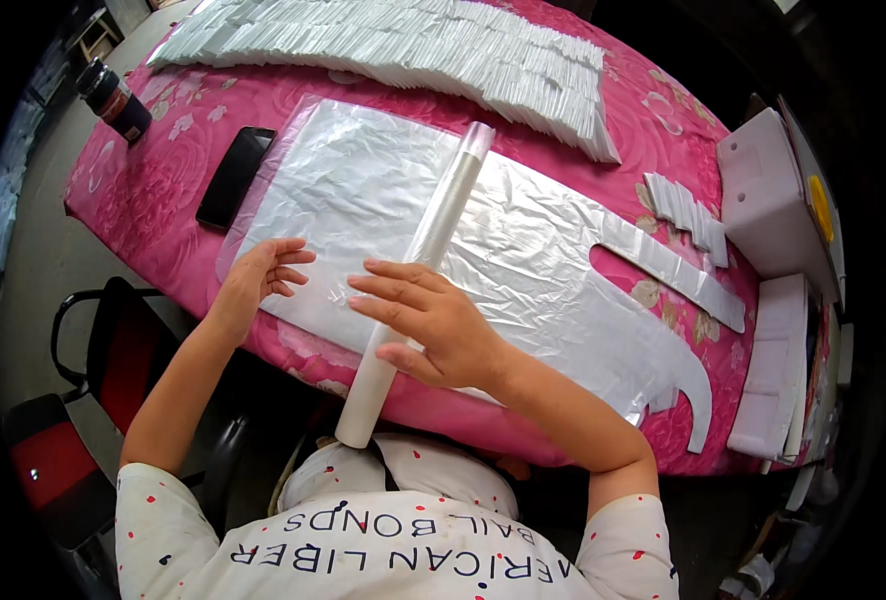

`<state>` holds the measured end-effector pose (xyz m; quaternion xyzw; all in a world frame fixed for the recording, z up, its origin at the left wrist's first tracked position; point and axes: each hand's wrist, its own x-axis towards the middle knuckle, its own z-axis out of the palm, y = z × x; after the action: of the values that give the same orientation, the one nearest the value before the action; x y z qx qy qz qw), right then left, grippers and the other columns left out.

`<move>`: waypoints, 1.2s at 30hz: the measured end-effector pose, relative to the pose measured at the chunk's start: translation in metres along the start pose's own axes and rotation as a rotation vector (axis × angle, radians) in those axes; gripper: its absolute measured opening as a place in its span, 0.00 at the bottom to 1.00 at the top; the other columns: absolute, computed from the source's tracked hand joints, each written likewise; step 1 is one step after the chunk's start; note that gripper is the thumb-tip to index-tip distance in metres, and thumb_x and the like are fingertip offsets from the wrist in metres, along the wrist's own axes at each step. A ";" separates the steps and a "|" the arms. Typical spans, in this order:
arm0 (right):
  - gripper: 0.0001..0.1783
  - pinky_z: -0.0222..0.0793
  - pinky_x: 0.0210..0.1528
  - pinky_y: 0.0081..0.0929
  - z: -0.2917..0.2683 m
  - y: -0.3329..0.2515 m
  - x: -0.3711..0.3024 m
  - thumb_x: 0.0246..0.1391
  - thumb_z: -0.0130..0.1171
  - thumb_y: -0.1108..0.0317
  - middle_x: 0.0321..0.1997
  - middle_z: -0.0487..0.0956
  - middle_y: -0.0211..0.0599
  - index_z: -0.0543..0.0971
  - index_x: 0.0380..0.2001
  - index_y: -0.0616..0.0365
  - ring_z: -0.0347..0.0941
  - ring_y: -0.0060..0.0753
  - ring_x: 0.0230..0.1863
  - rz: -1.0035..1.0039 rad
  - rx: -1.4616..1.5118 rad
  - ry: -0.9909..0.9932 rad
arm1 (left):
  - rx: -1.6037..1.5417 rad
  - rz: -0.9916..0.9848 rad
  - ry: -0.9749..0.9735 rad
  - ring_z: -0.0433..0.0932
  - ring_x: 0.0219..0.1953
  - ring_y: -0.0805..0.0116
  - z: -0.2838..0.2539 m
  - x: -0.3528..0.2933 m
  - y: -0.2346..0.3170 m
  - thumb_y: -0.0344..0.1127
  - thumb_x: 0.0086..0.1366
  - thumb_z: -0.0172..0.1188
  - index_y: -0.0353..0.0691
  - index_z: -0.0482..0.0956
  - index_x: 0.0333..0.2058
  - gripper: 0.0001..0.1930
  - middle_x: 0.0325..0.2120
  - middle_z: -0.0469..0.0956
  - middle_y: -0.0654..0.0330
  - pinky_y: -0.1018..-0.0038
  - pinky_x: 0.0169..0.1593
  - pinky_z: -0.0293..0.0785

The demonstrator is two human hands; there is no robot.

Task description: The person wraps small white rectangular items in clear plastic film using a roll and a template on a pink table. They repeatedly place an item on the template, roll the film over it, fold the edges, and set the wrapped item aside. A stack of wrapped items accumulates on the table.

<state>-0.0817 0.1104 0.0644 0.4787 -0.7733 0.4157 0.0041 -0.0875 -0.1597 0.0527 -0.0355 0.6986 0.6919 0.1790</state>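
Note:
A flat stack of thin whitish plastic vest-type bags (553, 290) lies across the table, its cut handle ends toward the right. Across the bags, slanting from the far middle to the near edge, rests a long pale roll (448, 200) whose near end sticks out past the table edge. My left hand (260, 281) is over the left edge of the plastic, empty, with its fingers loosely curved and apart. My right hand (433, 322) is open over the near part of the roll, fingers stretched out; whether its palm touches the roll I cannot tell.
Long rows of folded white plastic bundles (393, 50) line the far side on a pink flowered tablecloth (113, 225). A black phone (236, 177) and dark bottle (113, 98) are at left. White boxes (775, 190) stand at right. Red-and-black chairs (128, 345) are near left.

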 end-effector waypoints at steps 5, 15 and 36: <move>0.26 0.47 0.65 0.41 -0.001 0.048 0.014 0.54 0.50 0.53 0.58 0.67 0.41 0.69 0.52 0.57 0.54 0.44 0.64 0.109 -0.371 -0.063 | 0.032 -0.051 0.082 0.73 0.39 0.75 -0.041 -0.057 -0.022 0.48 0.69 0.35 0.33 0.66 0.52 0.25 0.45 0.73 0.55 0.79 0.44 0.68; 0.27 0.38 0.67 0.44 0.092 0.073 0.148 0.54 0.47 0.52 0.59 0.66 0.45 0.71 0.50 0.61 0.50 0.44 0.66 0.124 -0.462 -0.138 | 0.915 0.228 0.259 0.66 0.47 0.55 -0.008 -0.083 -0.032 0.33 0.54 0.59 0.31 0.55 0.57 0.33 0.47 0.63 0.48 0.67 0.50 0.64; 0.41 0.73 0.39 0.27 0.027 0.004 0.074 0.44 0.57 0.38 0.37 0.77 0.40 0.66 0.49 0.63 0.76 0.34 0.37 0.411 1.374 0.493 | -0.833 -0.284 -0.722 0.77 0.34 0.68 0.043 -0.081 -0.006 0.47 0.49 0.65 0.29 0.64 0.50 0.36 0.39 0.75 0.50 0.74 0.38 0.74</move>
<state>-0.1142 0.0390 0.0739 0.1129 -0.3910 0.8913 -0.1997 -0.0010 -0.1340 0.0718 0.0421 0.2496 0.8463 0.4688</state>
